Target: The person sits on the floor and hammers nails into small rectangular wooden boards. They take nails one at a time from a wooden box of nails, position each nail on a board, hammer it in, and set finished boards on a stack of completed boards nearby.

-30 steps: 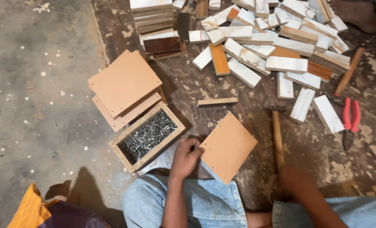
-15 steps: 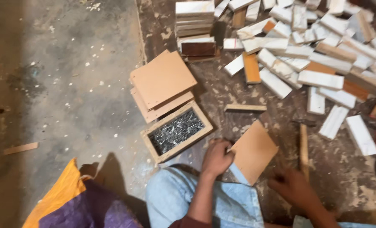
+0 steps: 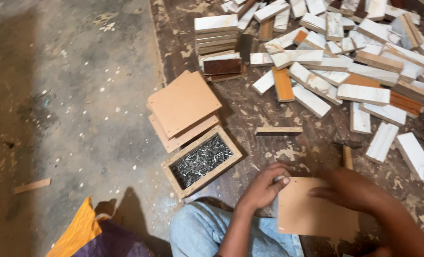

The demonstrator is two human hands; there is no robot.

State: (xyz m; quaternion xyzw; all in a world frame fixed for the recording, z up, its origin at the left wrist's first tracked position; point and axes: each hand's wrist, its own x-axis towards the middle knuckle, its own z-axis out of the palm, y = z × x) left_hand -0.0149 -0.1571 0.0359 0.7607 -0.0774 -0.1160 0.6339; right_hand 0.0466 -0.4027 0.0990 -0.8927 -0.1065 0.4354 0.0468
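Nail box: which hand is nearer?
Left. The left hand is just right of the nail box; the right hand lies farther right, on the brown board.

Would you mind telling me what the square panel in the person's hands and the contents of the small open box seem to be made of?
The square panel looks like fibreboard or hardboard: a flat, even tan, matte face without grain. The box seems to be raw chipboard with speckled edges, and its contents look like metal nails, thin, grey and glinting.
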